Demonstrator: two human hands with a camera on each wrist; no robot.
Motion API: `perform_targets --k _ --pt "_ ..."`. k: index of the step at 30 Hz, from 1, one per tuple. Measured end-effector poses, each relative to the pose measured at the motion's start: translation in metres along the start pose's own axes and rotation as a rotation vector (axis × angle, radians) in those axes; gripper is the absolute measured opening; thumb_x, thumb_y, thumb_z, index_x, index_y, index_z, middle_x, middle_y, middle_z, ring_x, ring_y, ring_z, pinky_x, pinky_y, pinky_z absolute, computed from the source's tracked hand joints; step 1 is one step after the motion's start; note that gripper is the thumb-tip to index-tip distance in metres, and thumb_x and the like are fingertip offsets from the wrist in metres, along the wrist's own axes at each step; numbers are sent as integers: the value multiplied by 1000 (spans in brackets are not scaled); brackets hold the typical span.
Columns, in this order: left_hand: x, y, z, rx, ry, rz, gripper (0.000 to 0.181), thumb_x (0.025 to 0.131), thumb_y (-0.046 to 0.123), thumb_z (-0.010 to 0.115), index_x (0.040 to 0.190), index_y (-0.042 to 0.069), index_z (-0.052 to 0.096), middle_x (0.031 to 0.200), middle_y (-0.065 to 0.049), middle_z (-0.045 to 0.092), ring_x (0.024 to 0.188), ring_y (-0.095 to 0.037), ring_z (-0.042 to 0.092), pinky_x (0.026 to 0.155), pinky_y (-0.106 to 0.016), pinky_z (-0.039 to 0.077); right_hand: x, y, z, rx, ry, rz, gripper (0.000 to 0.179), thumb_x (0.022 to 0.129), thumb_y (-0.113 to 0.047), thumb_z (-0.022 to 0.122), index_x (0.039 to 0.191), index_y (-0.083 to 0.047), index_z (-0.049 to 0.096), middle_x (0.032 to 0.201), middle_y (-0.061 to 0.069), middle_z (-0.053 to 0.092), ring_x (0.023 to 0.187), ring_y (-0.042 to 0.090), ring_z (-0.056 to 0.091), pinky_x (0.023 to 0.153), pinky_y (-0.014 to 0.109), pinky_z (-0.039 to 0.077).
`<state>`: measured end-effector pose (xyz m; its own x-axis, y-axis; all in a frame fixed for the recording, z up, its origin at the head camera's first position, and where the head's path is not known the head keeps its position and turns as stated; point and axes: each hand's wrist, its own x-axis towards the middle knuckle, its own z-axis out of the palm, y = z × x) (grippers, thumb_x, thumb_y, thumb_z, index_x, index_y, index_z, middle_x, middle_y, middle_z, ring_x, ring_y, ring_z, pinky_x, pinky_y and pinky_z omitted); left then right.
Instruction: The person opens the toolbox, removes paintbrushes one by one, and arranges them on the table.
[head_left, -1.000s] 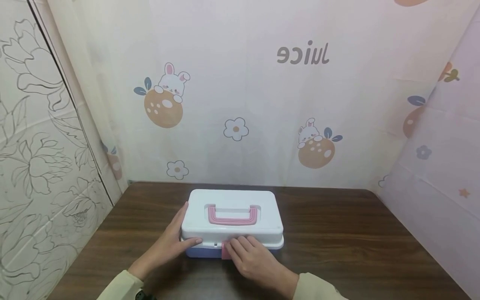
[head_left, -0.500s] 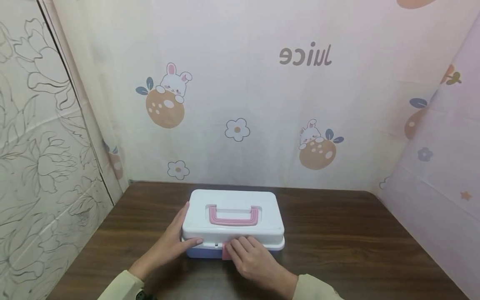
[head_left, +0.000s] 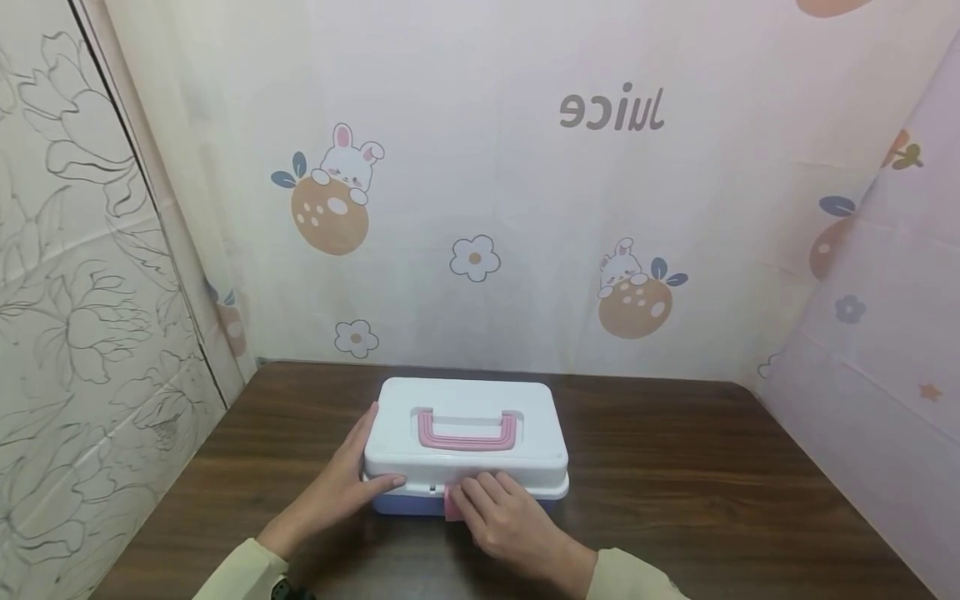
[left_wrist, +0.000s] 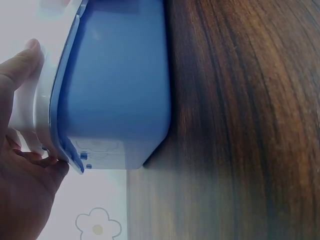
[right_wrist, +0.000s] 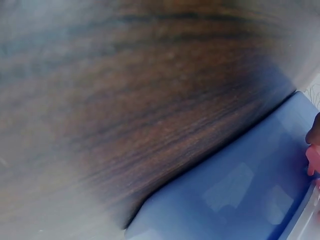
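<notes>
Box and hands share the lower middle of the head view, the box standing flat on a dark wooden table with its front toward the bottom of the frame, so both hands can get at that side. Its white lid is down on the blue base, and the pink handle lies folded flat in a recess of the lid, where it is out of the way. The left hand is spread wide around the box's lower-left corner in the frame, thumb along the front of the rim and fingers straight up the side; that two-sided contact seems meant to brace the box against sliding. The right hand is narrow, its bent fingers gripping the pink latch at the middle of the front edge; the thumb's placement is hidden there, and whether the latch is fastened cannot be told. The latch's low, central place probably explains why that wrist comes in from the lower right. Behind, a printed curtain fills the upper frame.
</notes>
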<state>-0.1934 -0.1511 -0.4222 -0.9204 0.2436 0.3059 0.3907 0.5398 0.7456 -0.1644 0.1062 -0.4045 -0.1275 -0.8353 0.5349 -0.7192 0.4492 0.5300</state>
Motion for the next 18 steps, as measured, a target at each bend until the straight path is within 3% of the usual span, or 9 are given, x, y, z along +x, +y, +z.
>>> perform_targets --k 18 --pt "-1 3 -2 -18 -9 -23 102 67 52 67 142 18 6 146 -7 11 131 -28 15 99 -52 21 -14 -3 14 42 -126 -30 44 94 -8 15 111 -5 56 91 3 54 76 15 47 62 24 39"
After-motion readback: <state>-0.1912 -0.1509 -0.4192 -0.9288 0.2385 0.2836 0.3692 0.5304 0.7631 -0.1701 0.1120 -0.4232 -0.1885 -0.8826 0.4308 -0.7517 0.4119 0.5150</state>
